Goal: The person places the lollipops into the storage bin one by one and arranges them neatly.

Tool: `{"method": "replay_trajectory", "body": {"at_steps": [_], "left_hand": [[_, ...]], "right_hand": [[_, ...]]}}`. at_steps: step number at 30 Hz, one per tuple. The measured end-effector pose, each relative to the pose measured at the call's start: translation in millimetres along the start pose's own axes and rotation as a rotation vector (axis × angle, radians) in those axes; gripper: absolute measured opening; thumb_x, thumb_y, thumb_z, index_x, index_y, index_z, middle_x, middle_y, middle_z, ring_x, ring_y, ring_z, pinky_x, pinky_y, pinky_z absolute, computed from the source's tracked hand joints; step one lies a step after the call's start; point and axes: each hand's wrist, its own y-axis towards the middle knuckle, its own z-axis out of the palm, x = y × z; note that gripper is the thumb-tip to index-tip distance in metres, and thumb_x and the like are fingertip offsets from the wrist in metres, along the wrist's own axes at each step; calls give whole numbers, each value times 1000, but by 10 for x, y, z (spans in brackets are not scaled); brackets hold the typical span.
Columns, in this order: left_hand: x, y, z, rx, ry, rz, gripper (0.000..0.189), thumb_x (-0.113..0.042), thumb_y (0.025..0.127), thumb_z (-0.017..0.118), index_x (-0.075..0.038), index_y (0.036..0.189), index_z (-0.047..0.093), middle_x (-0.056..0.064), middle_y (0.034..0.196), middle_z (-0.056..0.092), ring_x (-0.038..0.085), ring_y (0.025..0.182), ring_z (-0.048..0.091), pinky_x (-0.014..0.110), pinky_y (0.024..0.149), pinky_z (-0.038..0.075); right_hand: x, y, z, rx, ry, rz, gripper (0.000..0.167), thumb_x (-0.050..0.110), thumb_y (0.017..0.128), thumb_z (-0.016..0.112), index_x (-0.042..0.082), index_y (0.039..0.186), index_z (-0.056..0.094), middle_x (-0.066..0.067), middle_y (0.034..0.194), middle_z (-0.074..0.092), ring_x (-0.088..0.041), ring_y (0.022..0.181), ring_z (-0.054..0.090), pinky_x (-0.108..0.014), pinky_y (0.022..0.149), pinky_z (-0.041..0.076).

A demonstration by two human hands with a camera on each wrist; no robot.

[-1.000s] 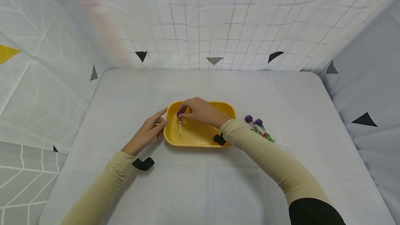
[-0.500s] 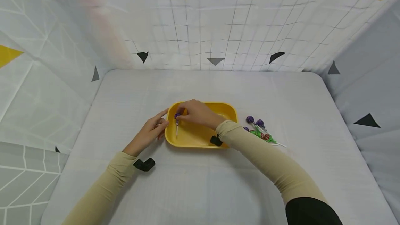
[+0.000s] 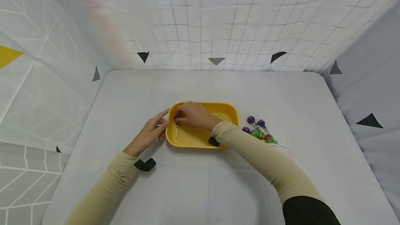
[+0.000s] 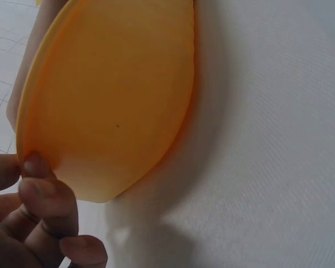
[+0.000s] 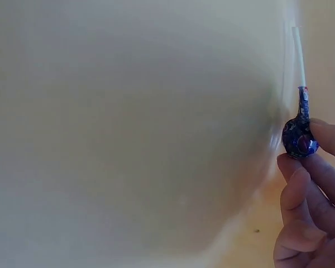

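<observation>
My right hand (image 3: 195,114) reaches over the yellow tray (image 3: 225,108) and pinches a purple-wrapped lollipop (image 5: 296,137) between thumb and fingertips. In the head view the lollipop's white stick points toward the tray's front, near its left end. The right wrist view shows the wrapped ball at the fingertips and the stick standing out above it. My left hand (image 3: 149,130) rests against the tray's left end, index finger extended along the rim and thumb at the wall. From the left wrist view, its fingertips (image 4: 42,192) touch the outside of the orange-yellow wall.
Several lollipops in purple (image 3: 251,119), green (image 3: 257,134) and red (image 3: 267,137) wrappers lie on the white-covered table (image 3: 187,186) just right of the tray, partly behind the right sleeve (image 3: 256,152). White sheets with printed shapes close in the back and sides.
My right hand has moved slightly left and nearer with the lollipop, toward the tray's left end. More of the loose lollipops show beside the sleeve. My left hand stays on the tray.
</observation>
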Motion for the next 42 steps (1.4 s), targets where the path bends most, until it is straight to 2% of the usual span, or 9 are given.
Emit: {"method": "replay_trajectory", "body": {"at_steps": [7,19,31,42], "left_hand": [[-22,-7,7,-8,14,-11,56,-29,112,47,-17,164,30,7,83,54,16,63,52,26,57,43],[-26,-16,4,1,12,-13,57,-31,112,47,-18,164,29,8,83,53,16,64,52,27,57,42],[-23,-27,11,-3,15,-21,57,-32,112,47,-19,164,29,8,83,54,16,64,52,26,57,42],[-37,-26,13,-3,21,-22,57,-32,112,47,-20,164,30,9,84,55,17,64,52,26,56,42]], "right_hand": [[4,33,37,-17,-58,-10,26,36,99,71,16,115,75,5,101,74,-10,83,61,-26,78,52],[-5,38,65,-30,-75,-21,28,38,99,71,17,116,76,7,96,73,-10,81,61,-24,77,52],[-17,43,74,-23,-65,-26,27,39,99,71,17,115,75,7,104,74,-9,83,61,-24,78,51],[-21,9,52,-25,-68,-30,26,38,99,71,15,111,74,6,95,71,-10,80,60,-24,75,50]]}}
